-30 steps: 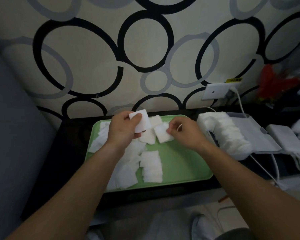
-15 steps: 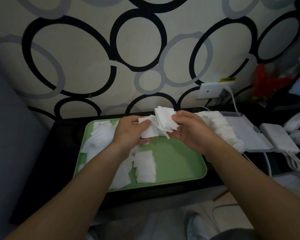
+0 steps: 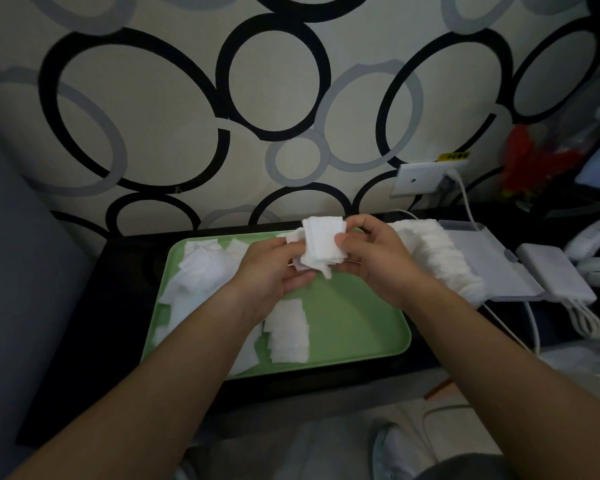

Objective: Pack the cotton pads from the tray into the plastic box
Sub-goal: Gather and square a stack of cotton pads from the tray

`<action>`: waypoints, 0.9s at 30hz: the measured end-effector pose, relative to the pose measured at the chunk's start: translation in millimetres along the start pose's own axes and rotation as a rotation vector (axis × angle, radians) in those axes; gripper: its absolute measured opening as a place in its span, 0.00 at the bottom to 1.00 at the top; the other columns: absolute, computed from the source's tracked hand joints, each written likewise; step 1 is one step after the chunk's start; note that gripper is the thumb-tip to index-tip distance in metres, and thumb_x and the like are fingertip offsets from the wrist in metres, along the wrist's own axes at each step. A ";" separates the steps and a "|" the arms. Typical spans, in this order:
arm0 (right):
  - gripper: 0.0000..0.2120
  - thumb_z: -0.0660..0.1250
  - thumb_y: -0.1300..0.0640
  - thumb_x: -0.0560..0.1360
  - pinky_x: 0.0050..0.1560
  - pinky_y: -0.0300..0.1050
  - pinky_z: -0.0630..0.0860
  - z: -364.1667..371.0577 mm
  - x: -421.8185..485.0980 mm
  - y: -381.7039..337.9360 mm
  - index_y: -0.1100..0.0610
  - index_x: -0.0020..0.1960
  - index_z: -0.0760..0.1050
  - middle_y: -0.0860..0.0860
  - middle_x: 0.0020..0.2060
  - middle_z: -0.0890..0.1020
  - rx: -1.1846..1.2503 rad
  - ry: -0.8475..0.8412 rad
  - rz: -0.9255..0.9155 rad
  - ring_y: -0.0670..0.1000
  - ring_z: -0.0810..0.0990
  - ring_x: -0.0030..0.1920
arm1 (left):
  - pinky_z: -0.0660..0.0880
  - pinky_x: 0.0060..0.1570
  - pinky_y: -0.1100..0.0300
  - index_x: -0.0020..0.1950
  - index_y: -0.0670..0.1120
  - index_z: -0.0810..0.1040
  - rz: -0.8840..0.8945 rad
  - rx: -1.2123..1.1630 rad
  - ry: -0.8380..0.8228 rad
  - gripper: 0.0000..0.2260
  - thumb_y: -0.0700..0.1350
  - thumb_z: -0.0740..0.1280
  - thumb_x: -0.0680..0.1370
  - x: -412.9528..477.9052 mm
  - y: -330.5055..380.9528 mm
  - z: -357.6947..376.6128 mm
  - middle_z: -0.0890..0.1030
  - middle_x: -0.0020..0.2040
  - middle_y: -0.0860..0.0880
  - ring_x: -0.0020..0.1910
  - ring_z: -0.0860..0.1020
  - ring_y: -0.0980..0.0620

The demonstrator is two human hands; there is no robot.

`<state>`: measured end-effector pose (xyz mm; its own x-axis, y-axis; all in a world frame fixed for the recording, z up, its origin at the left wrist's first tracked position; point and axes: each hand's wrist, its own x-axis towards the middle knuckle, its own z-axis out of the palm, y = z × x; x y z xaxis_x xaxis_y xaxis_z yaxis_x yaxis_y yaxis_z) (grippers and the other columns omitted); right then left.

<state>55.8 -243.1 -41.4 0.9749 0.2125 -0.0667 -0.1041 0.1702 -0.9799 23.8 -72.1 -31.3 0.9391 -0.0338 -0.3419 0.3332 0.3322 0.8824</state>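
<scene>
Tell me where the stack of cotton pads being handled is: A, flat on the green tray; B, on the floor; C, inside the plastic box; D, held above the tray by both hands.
D: the left hand and the right hand both grip the stack of cotton pads, held in the air over the green tray.

Bare left forearm (image 3: 174, 372) and bare right forearm (image 3: 482, 348) stretched forward and converging, left hand (image 3: 274, 271) with fingers curled, right hand (image 3: 378, 261) facing it, thumb forward, both gripping one small stack of white square cotton pads (image 3: 321, 245) between them
</scene>
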 end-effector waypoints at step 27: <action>0.10 0.66 0.68 0.70 0.57 0.52 0.79 -5.9 -0.6 -6.3 0.63 0.51 0.80 0.59 0.49 0.84 0.083 -0.116 0.036 0.56 0.83 0.52 | 0.82 0.46 0.60 0.59 0.42 0.80 0.155 -0.014 0.030 0.08 0.38 0.64 0.81 1.2 6.4 -8.6 0.85 0.54 0.44 0.50 0.84 0.49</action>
<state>57.0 -250.0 -36.3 0.9414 0.3290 -0.0747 -0.1592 0.2381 -0.9581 26.4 -61.9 -28.8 0.9761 0.0475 -0.2119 0.1831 0.3447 0.9207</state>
